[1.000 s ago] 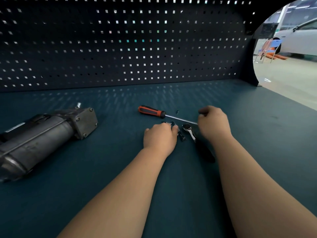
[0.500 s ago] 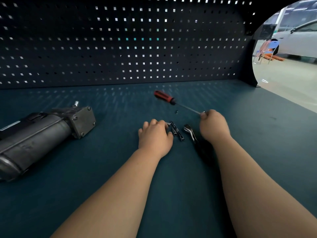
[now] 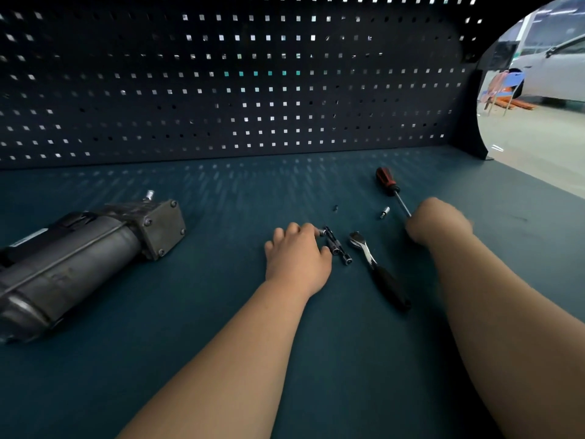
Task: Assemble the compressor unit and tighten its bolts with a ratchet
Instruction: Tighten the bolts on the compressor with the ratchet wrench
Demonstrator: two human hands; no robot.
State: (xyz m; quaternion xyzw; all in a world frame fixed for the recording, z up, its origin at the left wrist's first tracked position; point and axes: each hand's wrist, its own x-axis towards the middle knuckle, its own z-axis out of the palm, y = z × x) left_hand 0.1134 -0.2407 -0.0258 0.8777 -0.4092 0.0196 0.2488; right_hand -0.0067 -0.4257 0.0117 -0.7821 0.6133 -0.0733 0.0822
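Screwdriver [image 3: 386, 182] now farther right, shaft end in right hand [image 3: 438, 221] (blurred).

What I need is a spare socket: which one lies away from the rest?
The lone silver socket beside the screwdriver shaft; the others cluster at the left hand.

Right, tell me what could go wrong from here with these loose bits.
The small silver bit lies loose beside the screwdriver shaft, which ends at the blurred right hand; swinging the shaft could knock it away.
The fingers of the left hand sit against the sockets next to the ratchet; a nudge might roll them apart.
A tiny dark piece lies alone on the dark bench, easy to lose.
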